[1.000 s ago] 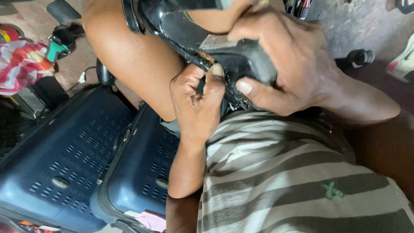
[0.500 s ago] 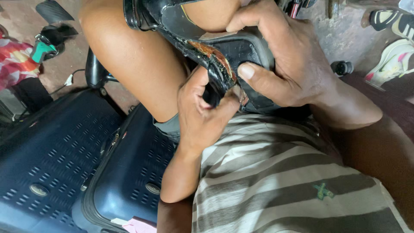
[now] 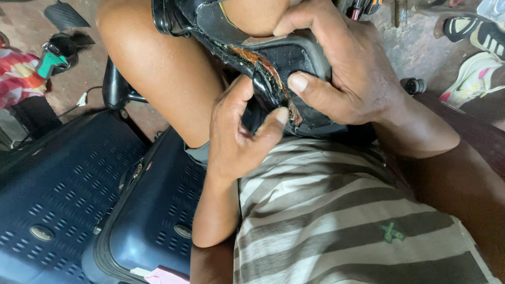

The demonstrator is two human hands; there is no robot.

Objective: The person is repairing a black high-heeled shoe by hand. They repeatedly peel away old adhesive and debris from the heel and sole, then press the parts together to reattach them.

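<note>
Black shoe, glossy leather upper, rigid dark sole with a squared end, held sole-side toward the camera against the bare knee and just above the striped shirt. Along the sole's edge, a ragged seam showing reddish-brown, rough, glue-stained material where upper and sole part.

Right hand: wrapped over the end of the shoe from above, fingers curled around the far side, thumb flat and pressed against the dark sole, wrist bent inward. Closed firmly on the shoe.

Left hand: raised from below with forearm upright, thumb and forefinger brought together in a pinch at the opened edge of the shoe near the seam; remaining fingers curled into the palm. Whether anything small lies in the pinch, not discernible.

Surroundings: two dark blue hard-shell suitcases, moulded plastic with rows of small raised dashes, lying flat at lower left; red patterned cloth at the left edge; white and green sneakers on the bare floor at upper right.
</note>
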